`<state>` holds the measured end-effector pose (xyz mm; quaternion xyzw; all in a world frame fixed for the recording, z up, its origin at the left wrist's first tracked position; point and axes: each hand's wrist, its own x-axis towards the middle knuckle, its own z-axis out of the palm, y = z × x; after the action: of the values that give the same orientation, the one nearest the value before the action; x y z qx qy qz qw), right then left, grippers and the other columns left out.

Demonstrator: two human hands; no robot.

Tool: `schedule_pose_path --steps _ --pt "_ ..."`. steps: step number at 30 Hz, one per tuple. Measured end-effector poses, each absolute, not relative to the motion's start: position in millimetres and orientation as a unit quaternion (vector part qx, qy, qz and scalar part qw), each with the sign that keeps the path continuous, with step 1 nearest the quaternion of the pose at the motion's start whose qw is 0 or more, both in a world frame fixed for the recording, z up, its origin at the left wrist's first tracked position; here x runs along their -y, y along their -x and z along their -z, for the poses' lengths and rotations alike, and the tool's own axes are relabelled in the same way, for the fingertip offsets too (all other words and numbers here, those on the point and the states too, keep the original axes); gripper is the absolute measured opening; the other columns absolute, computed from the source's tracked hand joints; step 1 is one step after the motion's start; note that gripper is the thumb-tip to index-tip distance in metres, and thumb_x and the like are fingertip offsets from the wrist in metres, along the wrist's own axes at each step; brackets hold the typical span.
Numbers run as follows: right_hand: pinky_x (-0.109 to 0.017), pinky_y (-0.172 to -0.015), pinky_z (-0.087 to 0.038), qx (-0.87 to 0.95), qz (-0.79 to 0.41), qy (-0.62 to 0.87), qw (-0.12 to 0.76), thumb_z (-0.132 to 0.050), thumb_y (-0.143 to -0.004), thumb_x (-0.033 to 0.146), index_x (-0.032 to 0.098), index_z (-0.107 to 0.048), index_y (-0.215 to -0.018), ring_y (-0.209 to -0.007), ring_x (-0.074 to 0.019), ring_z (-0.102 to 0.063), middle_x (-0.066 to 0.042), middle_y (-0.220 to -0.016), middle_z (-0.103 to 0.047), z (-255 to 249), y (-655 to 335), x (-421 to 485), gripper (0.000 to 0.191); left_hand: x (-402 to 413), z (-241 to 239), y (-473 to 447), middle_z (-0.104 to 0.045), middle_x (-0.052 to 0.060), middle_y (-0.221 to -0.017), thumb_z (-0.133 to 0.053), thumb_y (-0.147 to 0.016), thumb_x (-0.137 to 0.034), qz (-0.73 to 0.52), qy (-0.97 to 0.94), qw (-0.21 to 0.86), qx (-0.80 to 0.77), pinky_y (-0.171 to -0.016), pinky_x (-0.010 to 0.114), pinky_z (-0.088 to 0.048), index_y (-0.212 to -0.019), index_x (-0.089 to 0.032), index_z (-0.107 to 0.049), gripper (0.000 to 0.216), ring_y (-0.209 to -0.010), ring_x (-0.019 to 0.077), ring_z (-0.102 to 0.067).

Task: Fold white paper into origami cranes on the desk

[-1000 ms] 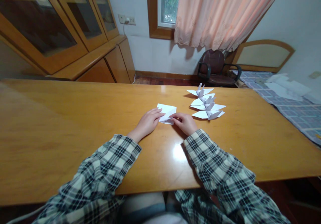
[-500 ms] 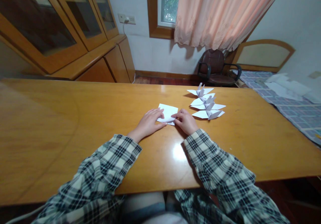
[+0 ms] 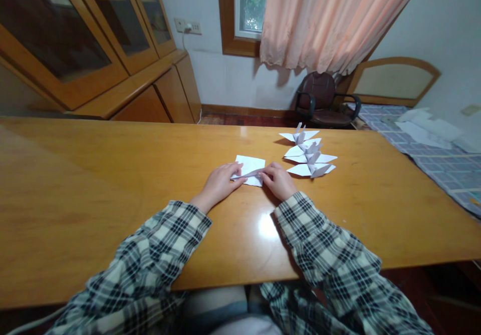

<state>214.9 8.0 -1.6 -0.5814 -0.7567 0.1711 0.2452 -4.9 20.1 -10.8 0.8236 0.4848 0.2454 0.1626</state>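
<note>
A folded sheet of white paper lies on the wooden table between my two hands. One layer of it stands partly raised as a narrow flap running from hand to hand. My left hand grips the left edge, with thumb and fingers closed on the flap. On the right edge, my right hand pinches the flap's other end between thumb and fingers. Several folded white paper cranes stand in a row just beyond my right hand, wings spread.
The wooden table stretches wide to both sides. Behind it are a glass-doored cabinet, a brown armchair and a pink curtain. At the right is a bed with a checked cover and white sheets on it.
A layer of the paper has been lifted from its lower edge into a raised flap, showing more white paper below it. Both hands stay nearly in place.
</note>
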Motion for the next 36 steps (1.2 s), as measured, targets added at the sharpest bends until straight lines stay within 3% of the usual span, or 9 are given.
schedule_pose_path --steps 4,10,16,23,29,36 --pt "-0.027 -0.076 -0.043 0.759 -0.163 0.579 0.248 -0.053 -0.096 0.026 0.018 -0.076 -0.096 -0.082 -0.016 -0.058 -0.006 -0.088 -0.062 4.5 -216.2 -10.1 0.024 -24.2 15.1 8.0 -0.072 0.005 -0.102 -0.062 -0.089 -0.041 -0.267 -0.817 0.189 -0.476 -0.087 0.036 -0.051 -0.104 -0.022 -0.068 0.025 -0.095 0.0233 -0.066" --pt "-0.029 -0.077 -0.044 0.747 -0.156 0.592 0.26 -0.056 -0.095 0.026 0.016 -0.076 -0.091 -0.083 -0.0176 -0.059 -0.008 -0.088 -0.064 7.6 -216.9 -12.7 0.023 -26.7 15.9 9.4 -0.073 0.006 -0.102 -0.064 -0.087 -0.037 -0.276 -0.806 0.202 -0.482 -0.091 0.036 -0.051 -0.106 -0.019 -0.069 0.027 -0.099 0.0236 -0.067" --pt "-0.029 -0.075 -0.044 0.733 -0.153 0.606 0.27 -0.06 -0.091 0.025 0.017 -0.072 -0.086 -0.081 -0.0177 -0.058 -0.007 -0.086 -0.063 8.3 -216.7 -13.2 0.016 -26.9 12.9 9.7 -0.073 0.007 -0.101 -0.061 -0.089 -0.037 -0.272 -0.81 0.201 -0.479 -0.089 0.037 -0.053 -0.096 -0.02 -0.069 0.021 -0.095 0.0237 -0.067" --pt "-0.027 -0.068 -0.04 0.725 -0.168 0.602 0.29 -0.062 -0.085 0.019 0.019 -0.063 -0.093 -0.074 -0.0157 -0.053 -0.001 -0.08 -0.059 5.9 -214.6 -10.0 0.008 -27.7 14.4 6.2 -0.072 0.008 -0.103 -0.059 -0.088 -0.031 -0.296 -0.811 0.189 -0.467 -0.098 0.041 -0.05 -0.08 -0.02 -0.063 0.015 -0.102 0.0241 -0.065" --pt "-0.026 -0.068 -0.04 0.754 -0.184 0.576 0.256 -0.062 -0.087 0.021 0.021 -0.069 -0.09 -0.073 -0.0135 -0.053 -0.002 -0.087 -0.056 0.5 -213.2 -5.5 0.007 -27.8 13.6 3.6 -0.071 0.01 -0.107 -0.058 -0.087 -0.026 -0.292 -0.819 0.171 -0.463 -0.095 0.043 -0.05 -0.069 -0.02 -0.055 0.02 -0.103 0.0251 -0.063" --pt "-0.027 -0.072 -0.043 0.758 -0.18 0.564 0.275 -0.062 -0.087 0.021 0.022 -0.075 -0.095 -0.074 -0.0134 -0.053 -0.002 -0.089 -0.053 5.2 -213.5 -7.0 0.015 -29.0 14.8 2.4 -0.07 0.009 -0.103 -0.058 -0.086 -0.021 -0.29 -0.823 0.162 -0.46 -0.094 0.042 -0.05 -0.066 -0.02 -0.052 0.021 -0.101 0.0243 -0.062"
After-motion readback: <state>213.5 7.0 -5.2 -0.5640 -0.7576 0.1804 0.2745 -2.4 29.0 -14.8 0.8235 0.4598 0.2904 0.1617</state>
